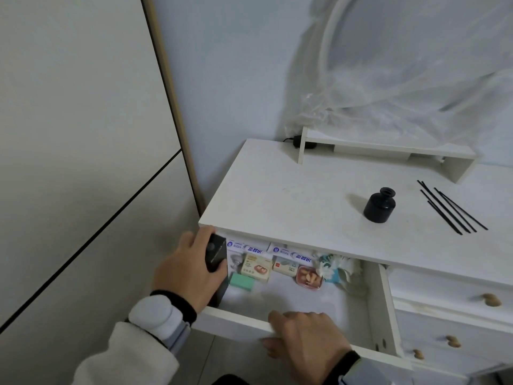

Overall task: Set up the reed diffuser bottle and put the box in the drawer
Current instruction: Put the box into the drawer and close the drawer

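A white bench (277, 190) stands in the corner of a pale room, against a blue-grey wall and beside a tall cabinet panel, with a round mirror wrapped in clear plastic (416, 65) behind it. The black box (215, 254) is at the left end of the open drawer (291, 301), tilted long-side down over the drawer's left wall, and the left hand (191, 270) has its grip closed around it, fingers behind and thumb in front, probably so it can be slid in along the free side rather than dropped on the packets. The right hand (302, 334) lies over the drawer's front edge with its grip loosely folded on that panel, seemingly to keep the drawer out and steady; whether it pinches or merely rests I cannot tell. The drawer's rear is crowded with small cartons, toothpaste-like tubes, a green block (242, 281) and a pink case (309, 277), while the front floor is bare, which looks like the natural spot for the box. Up on the bench the diffuser bottle (379, 204) stands upright and open-necked, and the black reeds (451, 208) lie flat to its right, well apart from it, so setting the reeds in appears not yet done.
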A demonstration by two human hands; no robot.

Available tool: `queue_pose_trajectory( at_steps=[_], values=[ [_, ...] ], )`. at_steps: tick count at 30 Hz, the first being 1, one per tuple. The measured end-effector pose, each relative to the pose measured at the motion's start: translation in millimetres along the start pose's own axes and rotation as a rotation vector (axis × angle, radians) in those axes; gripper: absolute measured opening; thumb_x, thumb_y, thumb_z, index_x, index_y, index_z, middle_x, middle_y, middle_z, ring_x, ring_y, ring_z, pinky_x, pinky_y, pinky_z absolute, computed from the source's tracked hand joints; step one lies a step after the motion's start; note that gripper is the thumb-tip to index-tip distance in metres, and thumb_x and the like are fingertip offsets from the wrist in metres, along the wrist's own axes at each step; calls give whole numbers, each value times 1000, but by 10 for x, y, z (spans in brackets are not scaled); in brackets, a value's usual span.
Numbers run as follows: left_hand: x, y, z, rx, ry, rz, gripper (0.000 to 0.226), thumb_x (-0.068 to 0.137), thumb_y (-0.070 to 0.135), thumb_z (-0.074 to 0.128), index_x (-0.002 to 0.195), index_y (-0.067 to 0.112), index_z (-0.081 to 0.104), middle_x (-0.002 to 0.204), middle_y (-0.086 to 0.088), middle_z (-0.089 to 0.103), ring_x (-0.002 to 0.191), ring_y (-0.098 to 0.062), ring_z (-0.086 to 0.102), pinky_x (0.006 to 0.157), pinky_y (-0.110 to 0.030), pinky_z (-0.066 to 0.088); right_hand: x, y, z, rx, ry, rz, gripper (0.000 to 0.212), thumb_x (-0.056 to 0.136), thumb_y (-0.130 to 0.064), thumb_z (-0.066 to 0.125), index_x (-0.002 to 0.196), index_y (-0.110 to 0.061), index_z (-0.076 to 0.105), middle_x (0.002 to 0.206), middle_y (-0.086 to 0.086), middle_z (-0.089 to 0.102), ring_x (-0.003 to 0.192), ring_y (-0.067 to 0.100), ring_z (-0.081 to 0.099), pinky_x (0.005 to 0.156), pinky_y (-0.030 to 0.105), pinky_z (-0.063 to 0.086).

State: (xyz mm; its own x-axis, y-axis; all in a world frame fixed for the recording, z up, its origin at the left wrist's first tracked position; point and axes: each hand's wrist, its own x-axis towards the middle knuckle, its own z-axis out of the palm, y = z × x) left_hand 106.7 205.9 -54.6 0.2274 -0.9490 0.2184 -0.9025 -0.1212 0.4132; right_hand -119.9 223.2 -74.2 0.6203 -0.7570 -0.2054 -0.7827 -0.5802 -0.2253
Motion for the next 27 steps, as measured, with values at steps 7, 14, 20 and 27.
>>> queue_pose_trajectory(
  at_steps=[7, 14, 20, 27],
  values=[
    [-247, -116, 114, 181, 30, -13, 70, 76, 61, 66, 133, 31, 39, 112, 0, 52, 91, -23, 57, 70, -38, 55, 27, 8, 77, 6, 5, -16, 35, 98, -50, 41, 113, -19, 48, 117, 8, 63, 103, 35, 61, 72, 35, 30],
    [-218, -54, 121, 32, -34, -33, 65, 86, 42, 69, 138, 31, 32, 123, 3, 50, 85, -12, 50, 60, -22, 46, 46, 85, 49, 15, 36, -42, 35, 97, -53, 42, 109, -20, 48, 115, 8, 64, 101, 36, 62, 72, 37, 31],
    [19, -30, 156, 38, -20, -22, 62, 86, 38, 70, 135, 28, 33, 127, -5, 44, 108, -24, 48, 71, -30, 50, 186, 115, -51, 6, 86, -11, 28, 96, -50, 44, 100, -24, 52, 107, 6, 68, 92, 35, 64, 72, 38, 39],
    [361, 27, 195, 139, -11, -7, 71, 87, 45, 65, 145, 23, 30, 142, -12, 33, 121, -35, 45, 91, -47, 52, 611, 521, -69, -161, 378, -39, 36, 81, -56, 64, 92, -21, 60, 94, 5, 67, 90, 32, 61, 74, 37, 44]
  ],
)
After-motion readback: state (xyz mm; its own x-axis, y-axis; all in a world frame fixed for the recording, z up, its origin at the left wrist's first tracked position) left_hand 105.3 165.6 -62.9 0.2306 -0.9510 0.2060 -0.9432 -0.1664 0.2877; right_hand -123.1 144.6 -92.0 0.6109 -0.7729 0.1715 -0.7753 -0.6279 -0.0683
